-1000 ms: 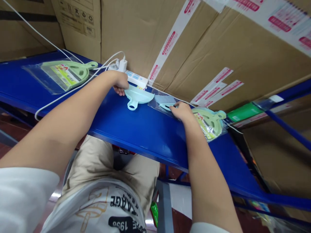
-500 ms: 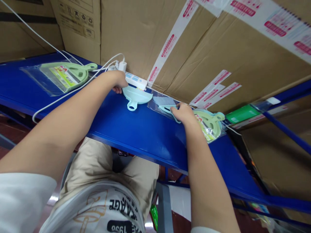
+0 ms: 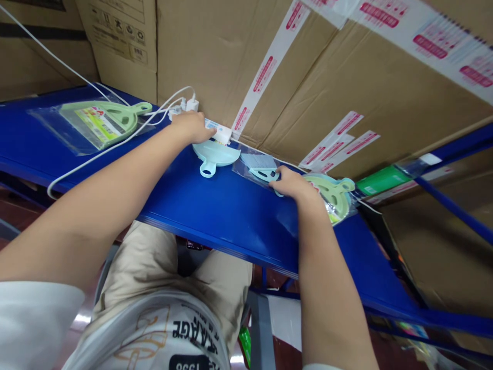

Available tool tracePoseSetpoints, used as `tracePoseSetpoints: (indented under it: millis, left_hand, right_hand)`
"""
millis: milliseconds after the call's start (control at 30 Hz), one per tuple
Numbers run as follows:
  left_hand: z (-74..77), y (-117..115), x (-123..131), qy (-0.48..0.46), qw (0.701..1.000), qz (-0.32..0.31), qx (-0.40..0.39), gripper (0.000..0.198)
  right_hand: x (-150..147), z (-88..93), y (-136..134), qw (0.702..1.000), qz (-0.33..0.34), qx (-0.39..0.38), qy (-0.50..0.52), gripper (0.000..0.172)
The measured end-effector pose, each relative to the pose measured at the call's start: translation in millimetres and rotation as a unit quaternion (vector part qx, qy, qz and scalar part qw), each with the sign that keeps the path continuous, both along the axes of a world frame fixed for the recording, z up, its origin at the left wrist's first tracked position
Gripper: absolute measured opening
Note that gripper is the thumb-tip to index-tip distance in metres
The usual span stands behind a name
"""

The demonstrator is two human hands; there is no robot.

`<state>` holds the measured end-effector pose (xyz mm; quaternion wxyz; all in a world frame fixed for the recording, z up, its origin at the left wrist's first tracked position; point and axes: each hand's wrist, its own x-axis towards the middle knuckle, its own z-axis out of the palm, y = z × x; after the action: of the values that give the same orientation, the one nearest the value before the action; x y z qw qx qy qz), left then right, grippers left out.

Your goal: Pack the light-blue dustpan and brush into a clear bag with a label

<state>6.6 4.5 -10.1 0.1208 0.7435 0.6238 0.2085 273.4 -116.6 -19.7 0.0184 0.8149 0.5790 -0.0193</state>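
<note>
A big brown cardboard wall (image 3: 219,56) stands along the back, with strips of white tape (image 3: 265,72) printed in red across it; in front of it runs a blue shelf (image 3: 215,210), slanting down toward the right; below its front edge show the person's light shirt (image 3: 150,334) and beige trousers (image 3: 146,252); at the shelf's left end lies a green dustpan (image 3: 129,117) in a clear bag (image 3: 48,128), its printed label (image 3: 98,123) facing up; near the right end, partly behind the right forearm, lies another packed dustpan (image 3: 335,195), also green, with a pale blue edge showing behind it; beyond that is a bottle with a green band (image 3: 385,180); the pale blue dustpan (image 3: 215,154) rests on the shelf near the middle, its looped handle toward the person; the left hand (image 3: 192,126) reaches over its back left edge, beside the white power strip (image 3: 221,133); its fingers are partly hidden, so I cannot tell whether they grasp anything; the pale blue brush (image 3: 262,172) lies to the right of that dustpan, bristles toward the wall, over clear plastic (image 3: 239,168); the right hand (image 3: 288,184) has thumb and fingers closed around its handle; smallest are a white plug (image 3: 192,105) and a thin white cable (image 3: 123,141) passing by the bagged dustpan
</note>
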Motion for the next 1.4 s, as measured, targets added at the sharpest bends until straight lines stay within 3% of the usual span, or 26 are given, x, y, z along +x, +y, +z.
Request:
tracePoseSetpoints:
  millis: [367,467,667,800,900,1033,1100,1200,1300,1400]
  left_hand:
    - [13.3,-23,3,0.031,0.999,0.007,-0.015,0.05]
    - [12.6,-21,3,0.004,1.0,0.003,-0.025,0.051]
    - [7.2,-17,4,0.035,0.999,0.003,-0.023,0.066]
    - [5.5,-18,5,-0.044,0.999,-0.007,0.031,0.078]
    - [9.0,-17,7,-0.098,0.99,0.008,0.103,0.062]
    - [16.3,-15,12,-0.116,0.972,-0.005,0.204,0.01]
    - [19.4,-16,15,-0.111,0.968,-0.041,0.219,0.021]
    - [20.4,-17,17,-0.087,0.974,-0.078,0.194,0.032]
    - [11.8,-10,8,-0.078,0.988,-0.055,0.117,0.037]
    - [-6.2,10,-10,-0.207,0.977,-0.037,0.046,0.047]
  right_hand:
    - [-5,3.9,-2,0.999,-0.029,0.019,0.024,0.06]
    - [-6,6.2,-3,0.999,-0.024,0.019,0.033,0.055]
    - [-9,10.3,-6,0.999,-0.021,0.018,0.042,0.053]
    - [-8,8.5,-5,0.996,-0.042,0.077,0.033,0.053]
    - [-8,6.5,-4,0.99,-0.045,0.128,0.044,0.052]
    - [-8,6.1,-4,0.984,-0.04,0.162,0.06,0.053]
    - [-8,6.0,-4,0.982,-0.033,0.174,0.073,0.054]
    - [-7,5.2,-3,0.977,-0.025,0.19,0.091,0.055]
    - [-6,4.6,-2,0.973,-0.028,0.21,0.093,0.053]
    - [-5,3.6,0,0.972,-0.034,0.215,0.092,0.051]
